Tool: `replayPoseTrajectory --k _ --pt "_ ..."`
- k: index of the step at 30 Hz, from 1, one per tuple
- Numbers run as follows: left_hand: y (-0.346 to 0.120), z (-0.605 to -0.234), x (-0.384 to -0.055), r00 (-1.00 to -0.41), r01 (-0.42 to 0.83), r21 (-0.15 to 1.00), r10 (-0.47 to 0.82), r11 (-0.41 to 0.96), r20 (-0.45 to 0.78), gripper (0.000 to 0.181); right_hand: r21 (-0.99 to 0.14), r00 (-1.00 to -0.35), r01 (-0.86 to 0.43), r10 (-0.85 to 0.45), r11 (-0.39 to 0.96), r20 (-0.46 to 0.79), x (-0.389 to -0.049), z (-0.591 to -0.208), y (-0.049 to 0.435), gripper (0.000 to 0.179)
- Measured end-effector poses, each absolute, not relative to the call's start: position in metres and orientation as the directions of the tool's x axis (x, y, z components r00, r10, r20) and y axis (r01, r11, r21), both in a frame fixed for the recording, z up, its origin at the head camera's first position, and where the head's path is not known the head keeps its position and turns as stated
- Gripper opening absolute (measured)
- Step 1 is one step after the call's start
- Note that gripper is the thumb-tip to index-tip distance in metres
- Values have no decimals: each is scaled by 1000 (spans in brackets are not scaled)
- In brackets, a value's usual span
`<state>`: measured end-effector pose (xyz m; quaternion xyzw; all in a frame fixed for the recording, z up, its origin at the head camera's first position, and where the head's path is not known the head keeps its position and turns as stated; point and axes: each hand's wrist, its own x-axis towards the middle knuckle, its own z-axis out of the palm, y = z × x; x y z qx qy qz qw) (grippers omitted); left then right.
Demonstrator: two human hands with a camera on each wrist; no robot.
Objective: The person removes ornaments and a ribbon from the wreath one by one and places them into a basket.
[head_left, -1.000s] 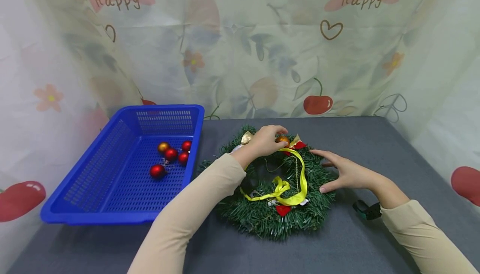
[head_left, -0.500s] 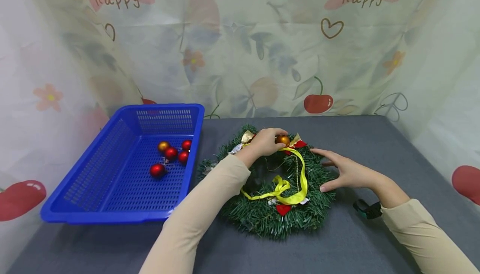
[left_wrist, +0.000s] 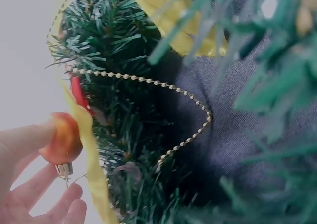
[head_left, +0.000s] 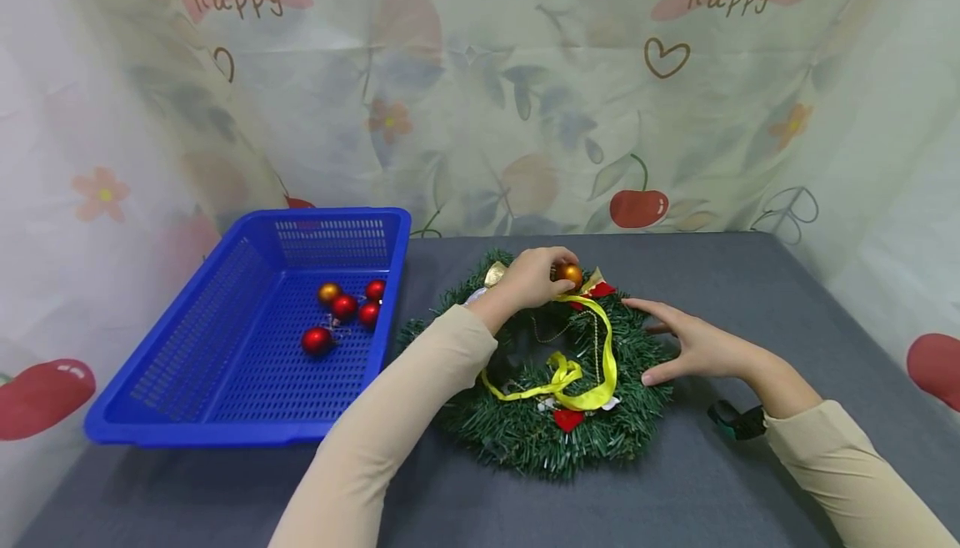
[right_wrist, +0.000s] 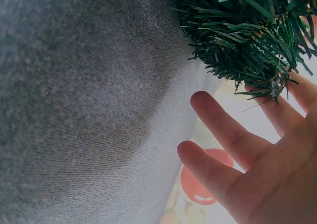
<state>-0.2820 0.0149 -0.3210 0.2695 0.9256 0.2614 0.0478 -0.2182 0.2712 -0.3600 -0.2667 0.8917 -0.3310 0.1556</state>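
A shiny gold ball [head_left: 573,274] is pinched by the thumb and fingers of the left hand [head_left: 528,279], and it is held at about 1 o'clock on the green wreath [head_left: 525,448]. The right hand [head_left: 701,346] is spread wide at about 3 o'clock, with its tips put by the wreath's edge, and nothing is gripped by it. The wreath is laid flat on the grey surface [head_left: 720,277]. A yellow ribbon [head_left: 592,400] is looped on it, a red piece [head_left: 568,420] is seen at 6 o'clock, and a bead string [left_wrist: 172,87] is draped across the hole. At 9 o'clock from the wreath, four red balls [head_left: 317,340] and another gold ball [head_left: 328,293] are held in a blue basket [head_left: 225,434], near its 3 o'clock side
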Motion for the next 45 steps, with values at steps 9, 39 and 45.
replayPoseTrajectory --k 9,39,45 --pt "6 -309 -278 -843 483 536 533 692 71 36 -682 -808 -371 -581 630 -98 -218 -360 271 94" --pt "-29 -292 -244 -771 563 585 625 584 118 36 -676 -808 -375 -581 634 -96 -217 -359 270 95" --pt "-40 -292 -239 -771 564 585 625 583 121 37 -681 -811 -364 -576 635 -104 -217 -359 270 95"
